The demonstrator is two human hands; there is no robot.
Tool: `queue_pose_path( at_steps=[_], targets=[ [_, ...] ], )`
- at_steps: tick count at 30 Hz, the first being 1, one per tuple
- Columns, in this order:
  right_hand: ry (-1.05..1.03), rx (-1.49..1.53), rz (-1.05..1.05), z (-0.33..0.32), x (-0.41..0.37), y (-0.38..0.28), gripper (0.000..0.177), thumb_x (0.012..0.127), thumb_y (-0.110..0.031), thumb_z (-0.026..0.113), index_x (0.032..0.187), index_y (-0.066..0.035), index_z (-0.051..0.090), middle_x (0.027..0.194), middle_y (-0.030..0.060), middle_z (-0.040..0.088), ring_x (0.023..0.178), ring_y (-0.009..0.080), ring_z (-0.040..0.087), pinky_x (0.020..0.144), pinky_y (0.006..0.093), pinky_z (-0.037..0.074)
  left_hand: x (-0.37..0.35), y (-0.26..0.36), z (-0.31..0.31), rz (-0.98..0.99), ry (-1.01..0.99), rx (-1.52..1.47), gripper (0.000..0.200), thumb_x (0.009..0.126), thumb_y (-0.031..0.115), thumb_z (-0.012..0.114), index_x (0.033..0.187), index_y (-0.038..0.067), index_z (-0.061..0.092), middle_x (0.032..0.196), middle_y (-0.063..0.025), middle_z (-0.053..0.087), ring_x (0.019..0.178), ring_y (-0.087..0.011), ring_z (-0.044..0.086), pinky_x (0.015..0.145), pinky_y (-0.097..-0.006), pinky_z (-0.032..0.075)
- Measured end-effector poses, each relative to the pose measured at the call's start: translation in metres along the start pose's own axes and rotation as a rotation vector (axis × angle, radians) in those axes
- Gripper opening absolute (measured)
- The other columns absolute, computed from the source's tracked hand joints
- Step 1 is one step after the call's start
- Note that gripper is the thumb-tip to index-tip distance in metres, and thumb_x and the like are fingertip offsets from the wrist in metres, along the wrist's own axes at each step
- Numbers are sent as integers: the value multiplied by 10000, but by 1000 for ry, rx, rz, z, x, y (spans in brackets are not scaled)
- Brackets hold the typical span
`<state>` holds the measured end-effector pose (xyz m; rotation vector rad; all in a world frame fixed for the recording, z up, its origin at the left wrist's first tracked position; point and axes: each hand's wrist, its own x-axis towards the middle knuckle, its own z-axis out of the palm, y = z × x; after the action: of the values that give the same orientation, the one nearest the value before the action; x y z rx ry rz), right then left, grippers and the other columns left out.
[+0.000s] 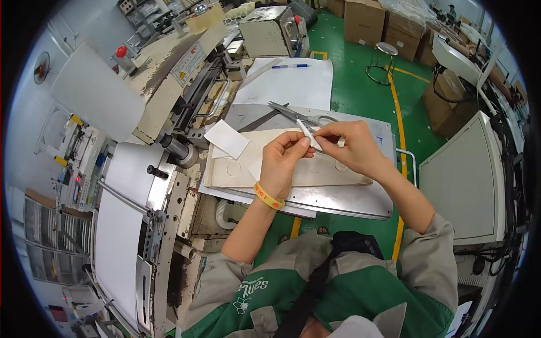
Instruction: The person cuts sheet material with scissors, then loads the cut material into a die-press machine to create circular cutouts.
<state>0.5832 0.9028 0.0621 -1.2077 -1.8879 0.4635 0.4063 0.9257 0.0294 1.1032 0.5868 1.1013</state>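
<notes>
Both hands meet over a metal work table (360, 205), pinching a small white strip (307, 134) that looks like folded or peeled paper. My left hand (282, 160), with a yellow band at the wrist, grips its lower left side between thumb and fingers. From the right, my right hand (350, 145) has thumb and forefinger closed on its lower end. Just beyond the strip lie grey scissors (293, 112) and a dark flat metal bar (260, 120). White cards (227, 139) rest on a cream board (253, 174) left of my hands.
A worn machine (172, 67) with a white paper roll (97, 93) and white web (121, 219) stands on the left. White sheets (307, 84) with a blue pen (291, 66) lie behind. A cabinet (462, 180) is at right; a stool (385, 50) and cartons (363, 22) stand farther off.
</notes>
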Motion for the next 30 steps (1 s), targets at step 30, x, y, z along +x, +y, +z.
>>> queue_pose_path(
  at_steps=[30],
  targets=[
    [375, 452, 568, -87, -86, 103, 141, 840, -138, 643, 886, -5, 636, 781, 25, 653, 701, 70, 576, 673, 205, 446, 17, -17, -10, 1079, -881, 1290, 118, 698, -49, 606, 800, -50, 547, 1079, -187, 600, 977, -302, 618, 780, -325, 555]
  ],
)
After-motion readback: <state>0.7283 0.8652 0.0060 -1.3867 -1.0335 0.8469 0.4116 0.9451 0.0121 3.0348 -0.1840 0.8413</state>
